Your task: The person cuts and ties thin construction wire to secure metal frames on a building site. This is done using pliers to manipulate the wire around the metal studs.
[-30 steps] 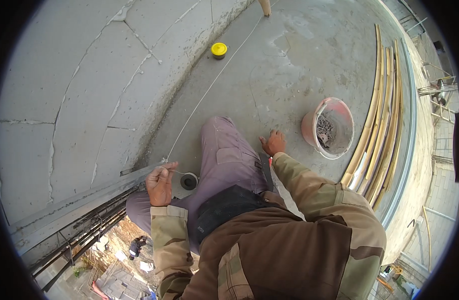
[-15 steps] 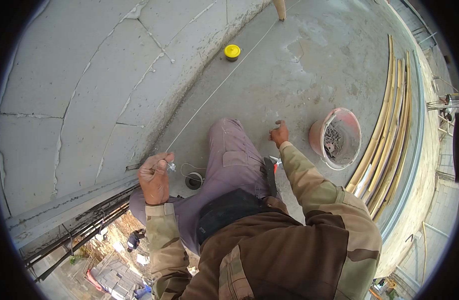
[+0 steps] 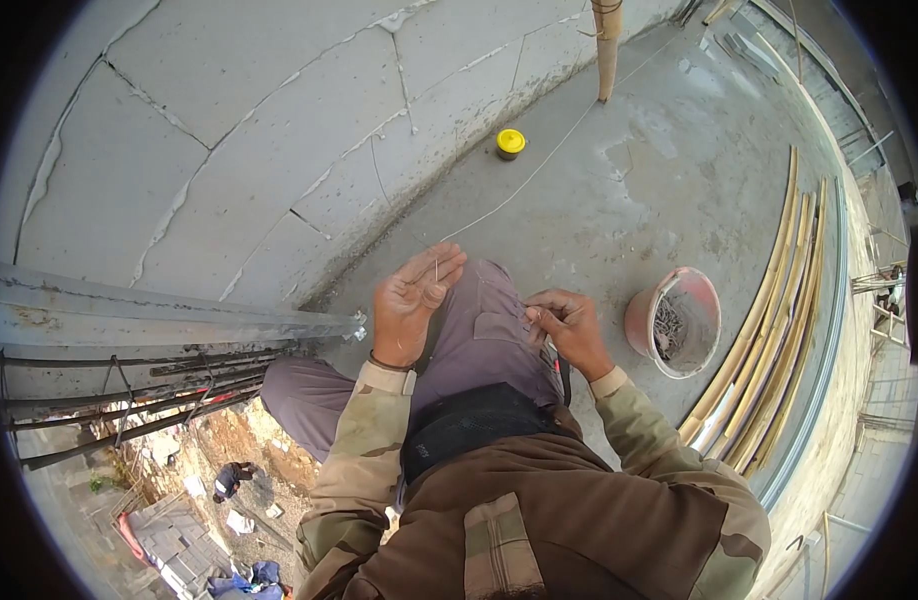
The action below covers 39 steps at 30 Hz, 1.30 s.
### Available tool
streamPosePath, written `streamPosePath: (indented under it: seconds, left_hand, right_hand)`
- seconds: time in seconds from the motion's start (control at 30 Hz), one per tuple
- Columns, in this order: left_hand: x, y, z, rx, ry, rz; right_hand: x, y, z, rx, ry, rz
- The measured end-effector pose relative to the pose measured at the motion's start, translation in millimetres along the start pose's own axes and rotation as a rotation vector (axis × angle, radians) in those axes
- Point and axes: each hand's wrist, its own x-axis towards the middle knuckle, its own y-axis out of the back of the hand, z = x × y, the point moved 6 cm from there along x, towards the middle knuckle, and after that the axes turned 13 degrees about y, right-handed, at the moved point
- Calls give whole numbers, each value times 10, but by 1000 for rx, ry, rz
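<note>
A thin pale string (image 3: 499, 207) runs slackly over the concrete floor, from near a wooden post up to my left hand (image 3: 414, 305). That hand is raised palm-up above my thigh, its thumb brought against the fingers with the string between them. My right hand (image 3: 571, 325) hovers over my other knee, thumb and forefinger pinched together; whatever is in the pinch is too small to make out. To the right of it stands a pinkish bucket (image 3: 639, 322) with grey nails or similar metal bits (image 3: 668, 328) inside.
A block wall (image 3: 289, 140) rises on the left. A metal rail (image 3: 179, 322) borders a drop, where a person (image 3: 233, 480) is far below. The wooden post (image 3: 607, 55) and a yellow-lidded tub (image 3: 511, 143) stand ahead. Long wooden strips (image 3: 769, 320) lie along the right edge.
My left hand has moved right, away from the wall's foot, and the string has gone from taut to slack. My right hand has drawn closer and pinched its fingers. The view has shifted.
</note>
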Motion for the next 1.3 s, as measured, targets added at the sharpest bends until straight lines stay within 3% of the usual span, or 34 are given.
streamPosePath:
  seconds: [0.1, 0.2, 0.27, 0.33, 0.4, 0.47, 0.5, 0.57, 0.6, 0.67, 0.73, 0.77, 0.8, 0.83, 0.87, 0.9, 0.97, 1.0, 1.07, 1.2, 1.3]
  left_hand:
    - [23, 167, 16, -51, 59, 138]
    - [55, 430, 39, -166, 42, 207]
    - [114, 576, 121, -314, 83, 140]
    - [155, 635, 155, -462, 127, 65]
    - [174, 748, 146, -507, 163, 196]
    - [183, 860, 128, -512, 171, 196]
    - [183, 913, 92, -513, 187, 195]
    - [186, 988, -3, -553, 219, 192]
    - [187, 1016, -61, -584, 256, 181]
    - [182, 1114, -170, -643, 274, 179]
    - [165, 1137, -216, -697, 293, 170]
    - [131, 1136, -216, -615, 293, 212]
    - [83, 1130, -223, -533, 295, 254]
    - [25, 1058, -211, -534, 293, 255]
    - [-56, 962, -166, -323, 278, 293]
    - [-134, 870, -129, -111, 260, 328]
    - [-277, 711, -106, 58, 204, 338]
    - [-346, 629, -81, 225, 148, 350]
    - [-423, 490, -65, 320, 82, 366]
    - [-507, 493, -102, 607, -76, 423]
    - [-495, 496, -141, 521, -25, 448]
  right_hand:
    - [65, -262, 39, -90, -14, -36]
    - [60, -421, -28, -317, 119, -111]
    - [14, -538, -254, -418, 419, -182]
    - [-53, -562, -315, -431, 379, -271]
    - [-140, -557, -441, -448, 340, -354]
    - [-248, -467, -416, -349, 3, -342]
    - [-287, -397, -408, -353, 1, -350]
    - [-332, -454, -517, -16, 68, -517]
    - [-342, -463, -531, -18, 66, -528]
    - [-299, -657, -913, 326, 122, -448]
    - [-207, -733, -1095, 141, 227, -444]
    - [-136, -735, -1170, -42, 334, -429]
    - [-48, -712, -1161, -43, 334, -433]
    - [63, -638, -1193, -246, 492, -389]
    - [157, -594, -1219, -450, 647, -338]
    - [272, -634, -1153, -450, 646, -336]
    - [576, -676, -954, -107, 422, -62]
    - [675, -801, -954, -107, 420, -57]
    - [849, -1092, -815, 227, 180, -57]
    - [925, -1479, -581, 358, 0, -148]
    - [926, -1581, -518, 380, -20, -146]
